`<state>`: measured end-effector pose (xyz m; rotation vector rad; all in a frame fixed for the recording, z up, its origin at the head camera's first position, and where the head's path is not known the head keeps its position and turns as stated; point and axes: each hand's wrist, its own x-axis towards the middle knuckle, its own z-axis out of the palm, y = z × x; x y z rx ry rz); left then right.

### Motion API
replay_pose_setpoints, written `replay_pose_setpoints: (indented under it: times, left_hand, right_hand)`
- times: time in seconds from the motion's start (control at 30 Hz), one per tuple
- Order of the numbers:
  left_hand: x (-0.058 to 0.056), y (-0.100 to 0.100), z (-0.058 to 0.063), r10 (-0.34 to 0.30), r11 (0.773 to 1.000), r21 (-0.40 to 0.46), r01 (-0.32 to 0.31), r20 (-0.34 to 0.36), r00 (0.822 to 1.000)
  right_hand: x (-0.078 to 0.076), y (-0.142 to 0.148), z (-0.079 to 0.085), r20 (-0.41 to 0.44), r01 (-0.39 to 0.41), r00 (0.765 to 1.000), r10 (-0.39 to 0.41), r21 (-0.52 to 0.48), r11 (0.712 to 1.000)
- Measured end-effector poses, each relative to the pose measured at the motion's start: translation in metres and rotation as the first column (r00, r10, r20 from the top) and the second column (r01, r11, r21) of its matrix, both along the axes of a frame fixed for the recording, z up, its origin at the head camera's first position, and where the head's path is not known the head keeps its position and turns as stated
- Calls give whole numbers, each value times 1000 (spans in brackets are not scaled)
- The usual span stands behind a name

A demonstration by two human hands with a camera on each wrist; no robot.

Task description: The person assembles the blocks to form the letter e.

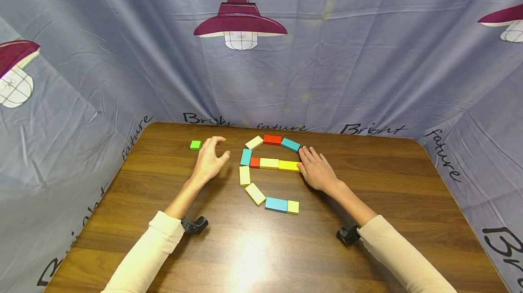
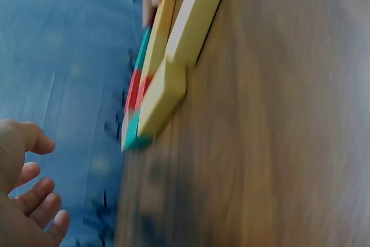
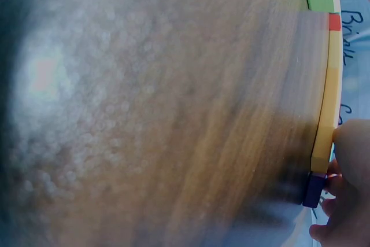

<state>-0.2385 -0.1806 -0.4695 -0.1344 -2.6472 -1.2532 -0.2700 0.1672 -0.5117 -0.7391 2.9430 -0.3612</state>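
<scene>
My left hand [image 1: 209,160] hovers over the table left of the block figure, fingers loosely bent and holding nothing. A small green block [image 1: 195,145] lies just beyond it to the left. At the right end of the middle row, my right hand [image 1: 318,170] rests with its fingers stretched forward. Its thumb touches the yellow block [image 1: 289,166], and its fingertips are beside a dark purple block [image 3: 314,190], mostly hidden from the head view. A pale yellow block [image 1: 269,163] and a small red block [image 1: 255,162] continue that row leftward.
A curve of blocks surrounds the row: a red block [image 1: 272,139] and a blue block [image 1: 290,144] on top, a teal block [image 1: 246,157] and pale blocks at left, a blue block [image 1: 276,204] and small yellow-green block [image 1: 293,207] below. A printed curtain [image 1: 327,80] hangs behind the wooden table [image 1: 388,184].
</scene>
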Motion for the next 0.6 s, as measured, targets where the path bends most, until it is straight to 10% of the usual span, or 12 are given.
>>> replay_pose_setpoints:
  times: [0.6]
  left_hand:
    - [-31,-62,-26,336,939,34,-342,119,934]
  right_hand:
    - [-1,0,0,9,7,1000,-7,15,1000]
